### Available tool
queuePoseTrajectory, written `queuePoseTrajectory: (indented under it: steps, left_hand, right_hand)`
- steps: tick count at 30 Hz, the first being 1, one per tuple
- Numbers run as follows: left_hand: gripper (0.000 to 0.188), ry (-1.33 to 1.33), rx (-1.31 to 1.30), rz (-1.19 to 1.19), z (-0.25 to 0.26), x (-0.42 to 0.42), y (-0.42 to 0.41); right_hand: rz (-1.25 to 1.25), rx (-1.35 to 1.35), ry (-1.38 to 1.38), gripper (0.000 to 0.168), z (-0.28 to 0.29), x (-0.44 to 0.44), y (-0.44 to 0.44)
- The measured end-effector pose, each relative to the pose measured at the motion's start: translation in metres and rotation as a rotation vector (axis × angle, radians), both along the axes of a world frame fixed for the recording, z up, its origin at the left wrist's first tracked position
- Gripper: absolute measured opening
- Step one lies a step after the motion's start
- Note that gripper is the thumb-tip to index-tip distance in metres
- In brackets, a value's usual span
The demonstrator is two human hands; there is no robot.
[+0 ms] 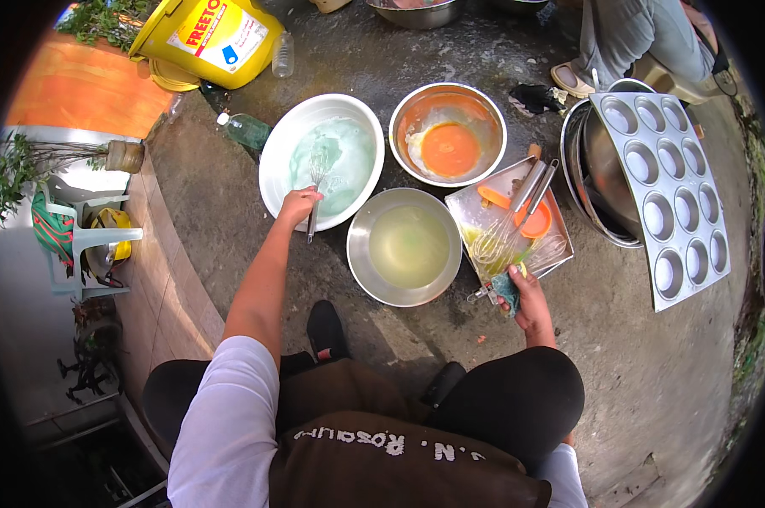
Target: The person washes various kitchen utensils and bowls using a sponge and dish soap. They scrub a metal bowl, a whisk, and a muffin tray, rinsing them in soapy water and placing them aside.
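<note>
My left hand grips the handle of a wire whisk, whose wires reach into the bluish, soapy water of a white plastic basin. In my right hand is a green scouring pad, held beside the near corner of a square metal pan. More whisks and an orange plastic strainer or scoop lie in that pan. Between my hands stands a steel bowl of cloudy yellowish water. Behind it, another steel bowl holds orange liquid.
A muffin tin leans on stacked metal bowls at the right. A yellow bucket, a clear plastic bottle and a green bottle are at the upper left. Another person's foot is near a dark cloth.
</note>
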State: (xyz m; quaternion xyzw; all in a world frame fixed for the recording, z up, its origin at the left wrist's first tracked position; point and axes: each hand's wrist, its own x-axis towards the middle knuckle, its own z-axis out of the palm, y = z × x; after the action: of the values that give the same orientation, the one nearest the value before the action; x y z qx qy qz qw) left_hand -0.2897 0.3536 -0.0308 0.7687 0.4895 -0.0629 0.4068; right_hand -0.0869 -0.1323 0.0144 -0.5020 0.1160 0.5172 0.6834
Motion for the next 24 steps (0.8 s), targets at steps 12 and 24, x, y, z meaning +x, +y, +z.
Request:
queuePoseTrajectory:
  steps: [12,24]
  left_hand:
    - [0.055,0.533,0.456,-0.246,-0.025,0.073,-0.015]
    - [0.035,0.447,0.39,-0.323,-0.03,0.056,-0.009]
  right_hand:
    - [0.038,-0.062,0.0,0.025,0.003,-0.002,0.012]
    - [0.195,0.002,0.047,0.026,-0.002,-0.003,0.058]
